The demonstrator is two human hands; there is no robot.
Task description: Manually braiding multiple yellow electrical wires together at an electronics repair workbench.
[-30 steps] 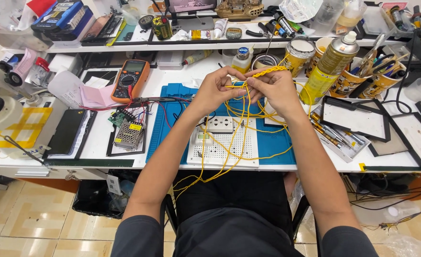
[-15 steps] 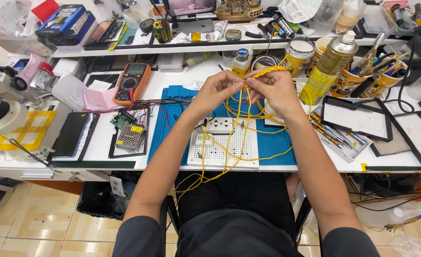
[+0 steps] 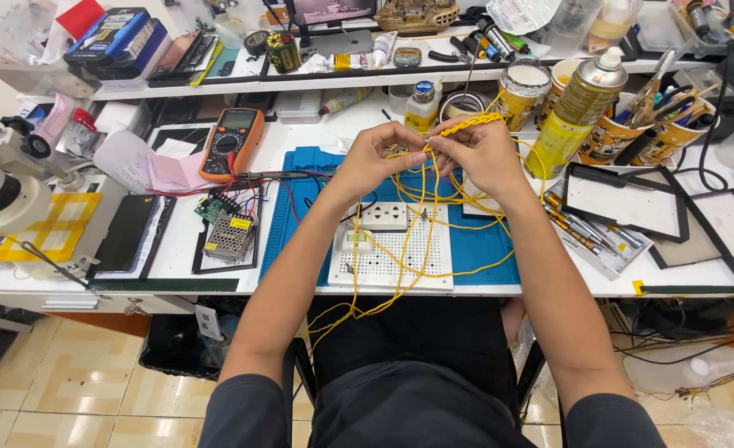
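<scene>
My left hand and my right hand meet above the blue mat, both pinching a bundle of yellow wires. A finished braided length rises from my fingers toward the upper right. The loose strands hang down over a white perforated board and off the table's front edge toward my lap. A white socket strip lies on the board beneath my left wrist.
An orange multimeter and a small green circuit board lie to the left. A microscope stands at far left. A yellow spray can, tins and cups of tools crowd the right. Black-framed panels lie at right.
My hands have stayed close together on the wires, fingers shifting slightly on the braid. The hanging strands swing a little.
</scene>
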